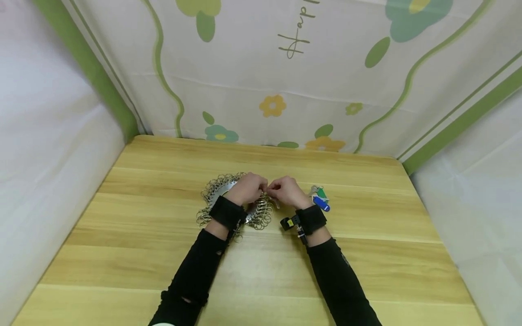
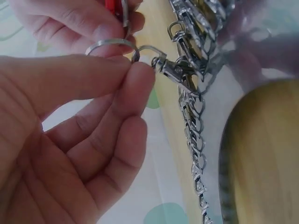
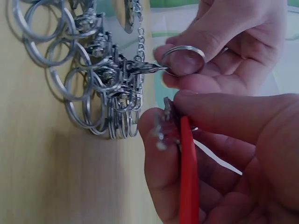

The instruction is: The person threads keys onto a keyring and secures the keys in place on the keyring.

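A shiny ring-shaped metal plate [image 1: 213, 195] lies on the table, its edge hung with many swivel clasps [image 2: 175, 72] and round key rings [image 3: 60, 79]. At its right side my left hand [image 1: 246, 189] pinches one key ring [image 2: 105, 42] between thumb and forefinger. That ring still hangs on a clasp at the plate's edge. Close beside it, my right hand [image 1: 288, 192] grips a red key tag [image 3: 189, 172] with small metal hardware at its end, blurred and partly covered by the fingertips. The two hands nearly meet.
To the right of my right hand lie a blue key tag [image 1: 321, 203] and a green key tag [image 1: 322, 193]. The wooden table [image 1: 142, 194] ends at a patterned cloth [image 1: 228, 86] at the back, with white cloth at both sides.
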Demonstrator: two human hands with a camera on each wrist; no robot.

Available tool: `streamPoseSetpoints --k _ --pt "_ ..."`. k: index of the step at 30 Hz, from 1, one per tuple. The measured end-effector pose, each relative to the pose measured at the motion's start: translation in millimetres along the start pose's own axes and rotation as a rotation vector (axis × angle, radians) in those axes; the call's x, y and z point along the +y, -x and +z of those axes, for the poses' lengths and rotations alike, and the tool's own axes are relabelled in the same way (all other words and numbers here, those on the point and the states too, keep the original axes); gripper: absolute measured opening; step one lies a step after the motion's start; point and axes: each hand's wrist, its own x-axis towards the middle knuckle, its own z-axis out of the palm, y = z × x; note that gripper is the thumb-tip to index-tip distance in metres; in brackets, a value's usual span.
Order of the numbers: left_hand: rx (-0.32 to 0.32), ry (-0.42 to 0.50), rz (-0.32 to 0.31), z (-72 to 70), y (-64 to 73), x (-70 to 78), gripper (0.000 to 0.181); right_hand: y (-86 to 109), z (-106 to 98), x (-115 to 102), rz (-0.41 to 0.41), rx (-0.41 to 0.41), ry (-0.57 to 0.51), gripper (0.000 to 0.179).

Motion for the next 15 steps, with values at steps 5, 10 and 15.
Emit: streamPoseSetpoints --k 5,10,15 --pt "0.009 0.046 0.035 0.9 -0.8 -2.8 0.033 -2.0 5.0 3.3 -0.011 -0.004 -0.015 0.014" --pt "-0.001 0.076 0.035 0.6 -0.8 -5.6 0.032 -4.1 8.5 2.7 -0.058 0.026 -0.017 0.014" --pt "-0.004 0.100 0.028 -2.6 0.5 -7.1 0.030 -5.4 10.1 0.2 -0.090 0.050 -0.007 0.014"
